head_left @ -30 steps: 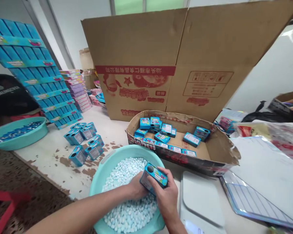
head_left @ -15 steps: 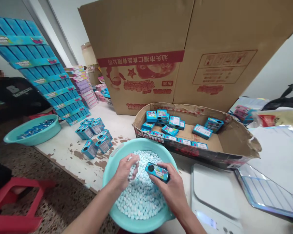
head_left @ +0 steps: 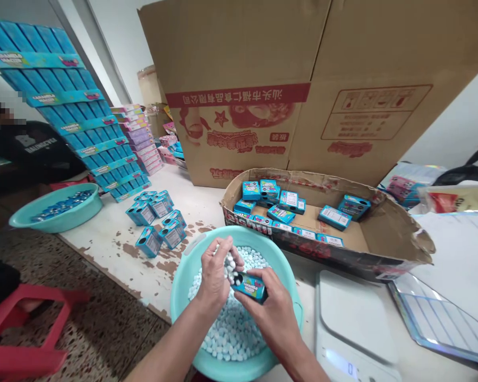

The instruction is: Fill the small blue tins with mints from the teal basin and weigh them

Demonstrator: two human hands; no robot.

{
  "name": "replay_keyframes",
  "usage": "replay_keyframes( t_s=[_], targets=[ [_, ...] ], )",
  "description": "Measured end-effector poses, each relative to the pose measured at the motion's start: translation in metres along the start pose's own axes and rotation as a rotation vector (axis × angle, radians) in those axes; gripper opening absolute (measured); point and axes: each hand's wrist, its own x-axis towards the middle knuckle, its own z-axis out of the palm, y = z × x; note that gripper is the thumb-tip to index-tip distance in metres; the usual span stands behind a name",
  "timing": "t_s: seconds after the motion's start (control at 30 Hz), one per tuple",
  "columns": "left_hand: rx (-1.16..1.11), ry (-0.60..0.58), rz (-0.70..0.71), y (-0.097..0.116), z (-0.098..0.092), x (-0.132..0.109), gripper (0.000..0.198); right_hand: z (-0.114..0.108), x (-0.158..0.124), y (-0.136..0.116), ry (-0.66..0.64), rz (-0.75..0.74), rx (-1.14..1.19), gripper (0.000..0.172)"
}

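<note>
My left hand [head_left: 217,273] is cupped around a clutch of pale candies [head_left: 230,265], right at the dark round hole of a small blue candy box [head_left: 250,286]. That box lies on its side in my right hand [head_left: 269,297], thumb and fingers wrapped around it. Both hands are above a turquoise basin [head_left: 179,297] of loose pale blue and white candies [head_left: 231,337]. Whether any candies are inside the box I cannot tell.
A torn cardboard tray [head_left: 366,233] holding several blue boxes stands behind the basin. A digital scale [head_left: 354,313] is at the right. Upright boxes [head_left: 173,233] stand left, near a second basin [head_left: 63,220], stacked displays [head_left: 75,98] and a red stool [head_left: 27,339]. A person [head_left: 32,151] sits beyond.
My left hand has moved right with its candies and now meets the box's hole. The box, held in my right hand, has tilted and shifted slightly left. The view has shifted a little.
</note>
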Motion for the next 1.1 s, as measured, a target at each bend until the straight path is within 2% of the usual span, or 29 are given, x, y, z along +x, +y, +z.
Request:
replay_keyframes(
  t_s=[0.33,0.57,0.73,1.1],
  targets=[
    [0.101,-0.02,0.035,-0.001,0.007,-0.002,0.033,0.0,0.001,-0.003,-0.036,0.053,0.019,0.028],
    [0.102,-0.011,0.141,-0.003,0.009,-0.003,0.032,-0.005,-0.001,-0.007,-0.001,0.034,0.026,0.028],
    [0.116,-0.019,0.103,-0.003,0.012,-0.005,0.034,-0.008,-0.003,-0.006,0.044,0.011,0.007,0.025],
    [0.167,-0.066,0.104,-0.01,0.012,-0.009,0.035,-0.009,-0.005,-0.005,0.015,0.082,0.072,0.029]
  ],
)
